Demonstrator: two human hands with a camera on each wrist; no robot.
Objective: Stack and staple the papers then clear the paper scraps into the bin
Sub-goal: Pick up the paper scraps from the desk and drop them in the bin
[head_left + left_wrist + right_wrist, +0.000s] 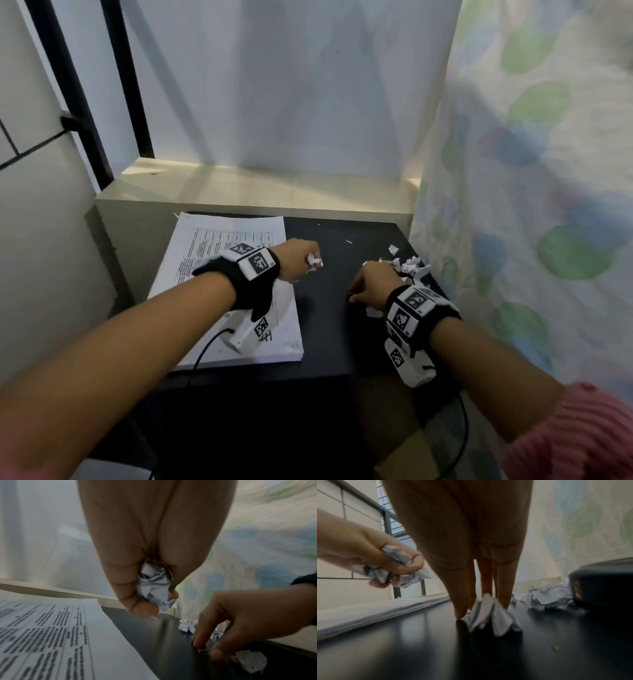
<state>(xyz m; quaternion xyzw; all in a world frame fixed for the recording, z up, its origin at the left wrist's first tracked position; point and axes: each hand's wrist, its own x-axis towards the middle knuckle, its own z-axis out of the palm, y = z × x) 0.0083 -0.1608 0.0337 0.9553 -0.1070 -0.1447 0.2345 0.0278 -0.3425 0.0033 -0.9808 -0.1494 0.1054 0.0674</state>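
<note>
A stack of printed papers lies on the left of the black table. My left hand hovers beside the stack and grips crumpled paper scraps in its curled fingers. My right hand is down on the table. Its thumb and fingertips close around a crumpled scrap that rests on the tabletop. More crumpled scraps lie in a loose pile just beyond the right hand, near the table's right edge.
A floral curtain hangs along the table's right side, close to the scrap pile. A pale ledge and a white wall close off the back. A dark rounded object that I cannot identify sits right of my right hand.
</note>
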